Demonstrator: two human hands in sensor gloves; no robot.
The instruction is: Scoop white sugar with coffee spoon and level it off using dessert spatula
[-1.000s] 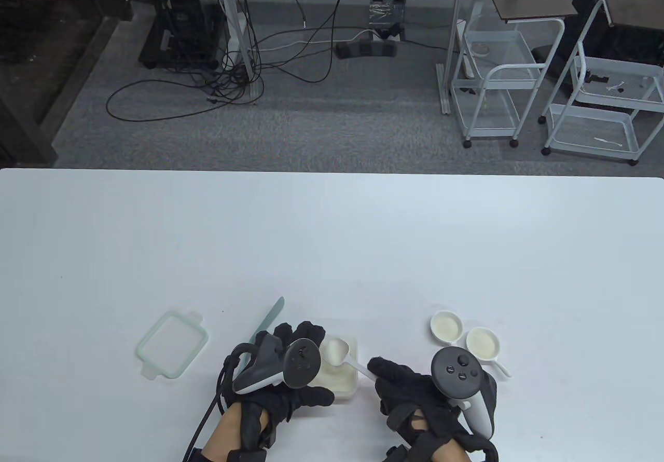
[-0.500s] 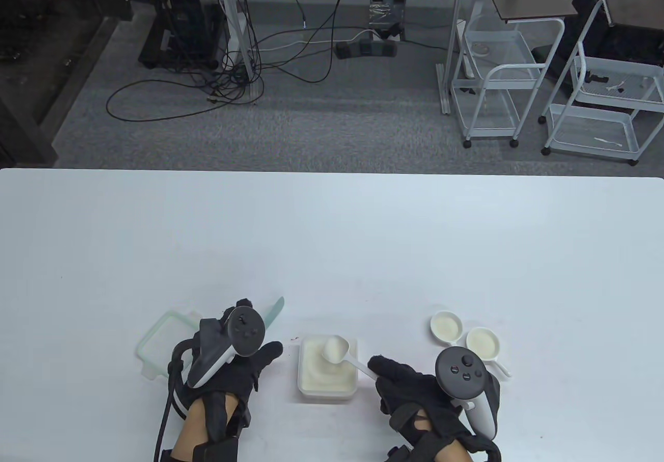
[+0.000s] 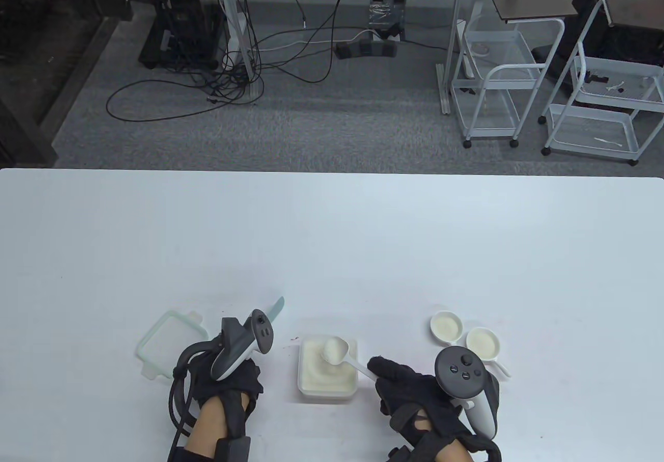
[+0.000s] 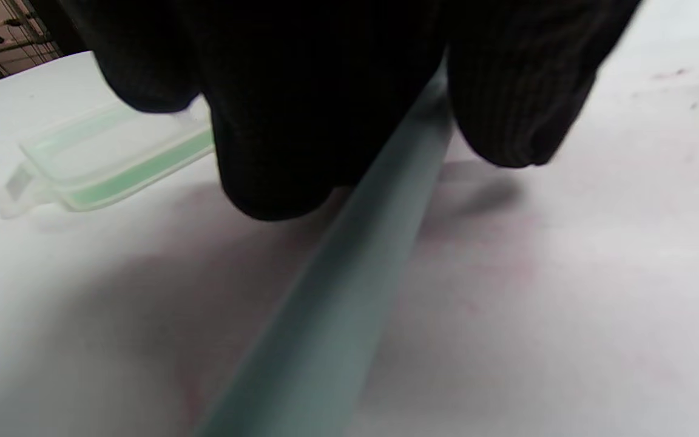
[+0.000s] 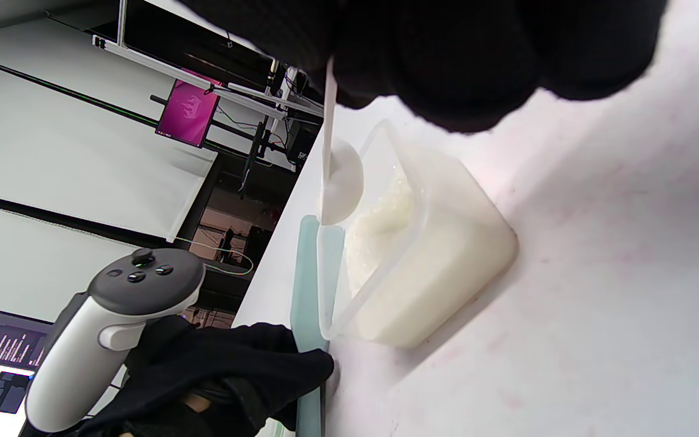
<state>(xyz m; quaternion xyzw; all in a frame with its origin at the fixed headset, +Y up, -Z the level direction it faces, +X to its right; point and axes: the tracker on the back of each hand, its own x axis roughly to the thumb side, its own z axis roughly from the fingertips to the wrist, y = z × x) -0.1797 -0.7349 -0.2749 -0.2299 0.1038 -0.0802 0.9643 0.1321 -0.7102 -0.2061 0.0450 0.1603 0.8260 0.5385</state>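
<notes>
A clear container of white sugar [image 3: 328, 371] stands near the table's front edge. My right hand [image 3: 381, 371] pinches the handle of a white coffee spoon [image 3: 336, 350], which is heaped with sugar and held over the container. In the right wrist view the spoon [image 5: 342, 182] hangs above the container [image 5: 422, 261]. The grey-green dessert spatula [image 3: 276, 307] lies on the table left of the container. My left hand [image 3: 244, 379] is down on its handle. In the left wrist view the fingers [image 4: 276, 121] close around the spatula [image 4: 349, 273].
The container's green-rimmed lid [image 3: 171, 345] lies left of my left hand and also shows in the left wrist view [image 4: 113, 158]. Two small white dishes [image 3: 446, 325] [image 3: 483, 343] holding white powder stand to the right of the container, behind my right hand.
My left hand has left the container's left side, moved left and come down onto the spatula handle. My right hand has kept the heaped spoon still over the container.
</notes>
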